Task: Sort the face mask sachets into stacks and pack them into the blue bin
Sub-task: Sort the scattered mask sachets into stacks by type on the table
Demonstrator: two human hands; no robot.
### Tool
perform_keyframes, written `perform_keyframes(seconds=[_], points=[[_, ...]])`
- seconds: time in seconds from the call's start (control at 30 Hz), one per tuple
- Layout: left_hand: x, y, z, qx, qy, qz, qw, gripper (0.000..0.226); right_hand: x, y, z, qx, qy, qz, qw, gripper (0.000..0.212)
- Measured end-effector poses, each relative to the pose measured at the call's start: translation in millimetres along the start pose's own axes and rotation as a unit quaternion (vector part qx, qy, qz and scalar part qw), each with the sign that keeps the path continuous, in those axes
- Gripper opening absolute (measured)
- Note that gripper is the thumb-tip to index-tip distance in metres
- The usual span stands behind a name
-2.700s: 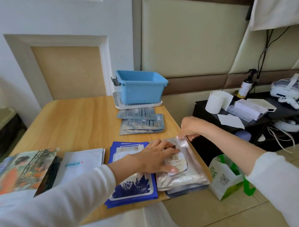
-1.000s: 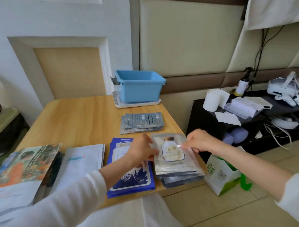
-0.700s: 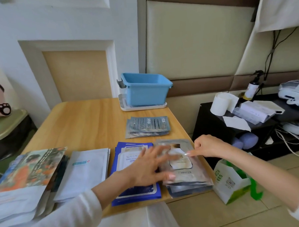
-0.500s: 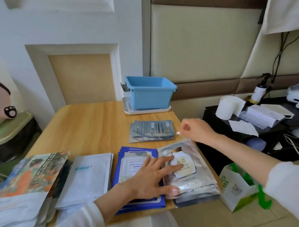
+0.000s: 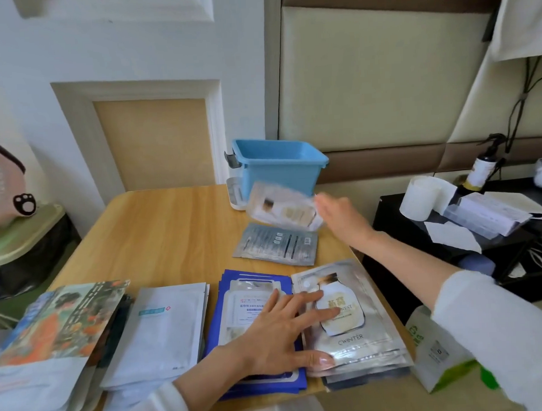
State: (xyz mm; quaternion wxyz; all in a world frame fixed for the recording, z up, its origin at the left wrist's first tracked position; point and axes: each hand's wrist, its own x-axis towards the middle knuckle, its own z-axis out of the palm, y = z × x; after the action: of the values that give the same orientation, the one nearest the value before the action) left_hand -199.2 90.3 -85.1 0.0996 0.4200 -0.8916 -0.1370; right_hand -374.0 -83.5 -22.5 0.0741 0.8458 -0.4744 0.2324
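The blue bin (image 5: pixel 279 149) stands at the far edge of the wooden table (image 5: pixel 165 228). In front of it lies a grey sachet stack (image 5: pixel 277 244). Along the near edge lie a colourful stack (image 5: pixel 60 320), a white stack (image 5: pixel 163 328), a blue stack (image 5: pixel 248 287) and a silver stack (image 5: pixel 356 338). My left hand (image 5: pixel 278 332) rests flat across the blue and silver stacks, fingers spread. My right hand (image 5: pixel 341 217) reaches toward the bin with fingers stretched out. A blurred silver sachet (image 5: pixel 282 206) hangs at its fingertips above the grey stack; whether the fingers grip it is unclear.
A white lid (image 5: pixel 235 194) lies under the bin. To the right of the table stands a black side table (image 5: pixel 513 235) with a paper roll (image 5: pixel 424 192), a spray bottle (image 5: pixel 481 168) and papers. A green-and-white bag (image 5: pixel 437 353) sits on the floor by the table corner.
My right hand took a silver sachet off the silver stack and carried it away toward the bin. My left hand settled flat on the blue and silver stacks.
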Motion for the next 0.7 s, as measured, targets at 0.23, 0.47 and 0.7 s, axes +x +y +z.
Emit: perform_keyframes(seconds=[0.23,0.47,0.7], points=[[0,-4,-9,-0.362,0.027,-0.079,0.929,0.061,-78,-25,-73,0.558,-0.028,0.268,0.785,0.023],[1,-2,-14,-0.39,0.055,-0.123,0.911,0.068,-151,-24,-84,0.555,-0.147,0.352,0.739,0.021],[3,-3,-4,-0.258,0.103,-0.078,0.958,0.04,-158,-23,-98,0.419,-0.364,0.317,0.769,0.02]])
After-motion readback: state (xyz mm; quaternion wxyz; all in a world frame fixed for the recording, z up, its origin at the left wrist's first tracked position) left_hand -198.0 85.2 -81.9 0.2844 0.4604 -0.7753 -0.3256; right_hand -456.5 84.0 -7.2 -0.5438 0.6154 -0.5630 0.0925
